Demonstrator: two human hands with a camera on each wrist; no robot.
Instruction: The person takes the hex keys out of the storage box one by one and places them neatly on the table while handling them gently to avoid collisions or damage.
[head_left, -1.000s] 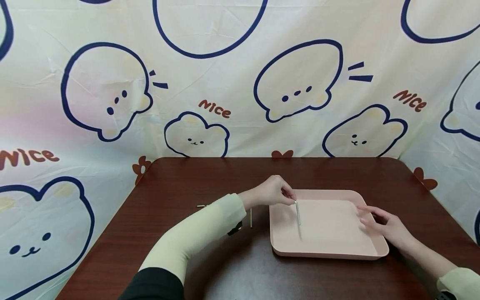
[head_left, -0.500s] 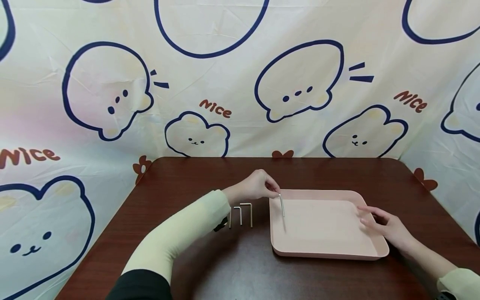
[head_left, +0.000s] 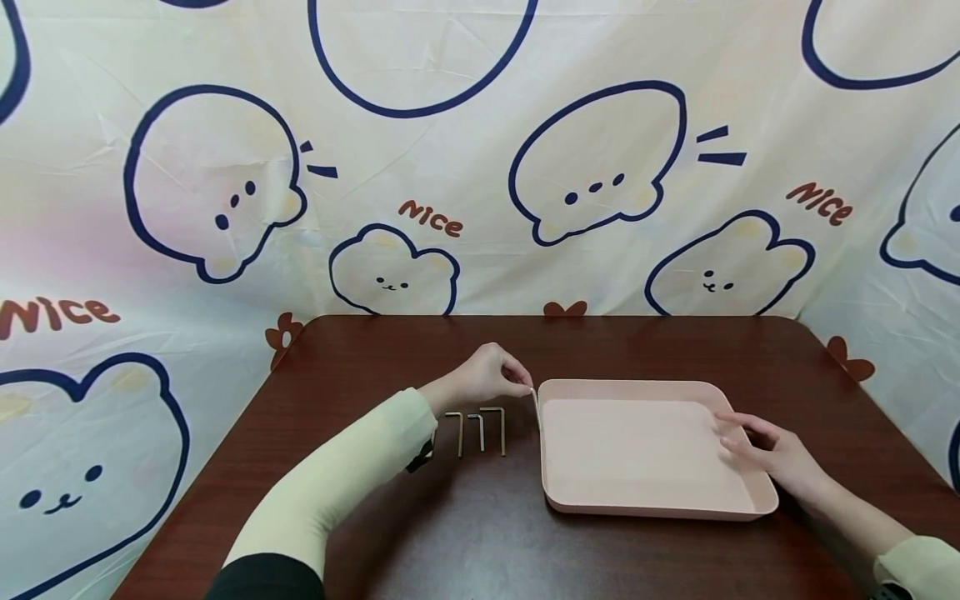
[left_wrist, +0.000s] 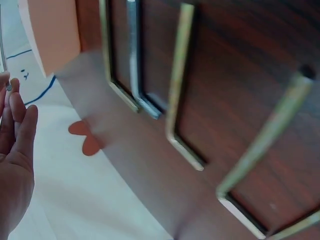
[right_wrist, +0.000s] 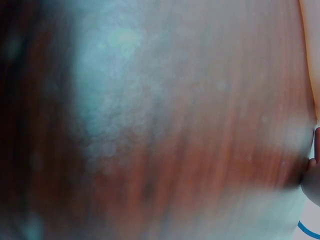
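Note:
In the head view my left hand (head_left: 486, 375) pinches the short end of a thin silver hex key (head_left: 536, 410), whose long arm hangs down beside the left wall of a pink rectangular tray (head_left: 542, 454). The left wrist view shows only a sliver of that held hex key (left_wrist: 2, 45) at its left edge. My right hand (head_left: 780, 454) grips the tray's right rim, fingers reaching over onto the inside. Left of the tray lie several L-shaped hex keys in a row, among them a brass-toned one (head_left: 503, 433) and a silver one (head_left: 482, 433).
The dark brown wooden table (head_left: 480, 542) extends to a patterned cloth backdrop (head_left: 480, 167) behind it. My left sleeve (head_left: 337, 483) partly covers the leftmost hex keys. The right wrist view is mostly blurred tabletop (right_wrist: 200, 125).
My left hand has moved left with the hex key, from above the tray's inside to just outside its left wall. More of the row of hex keys shows. The right hand stays put.

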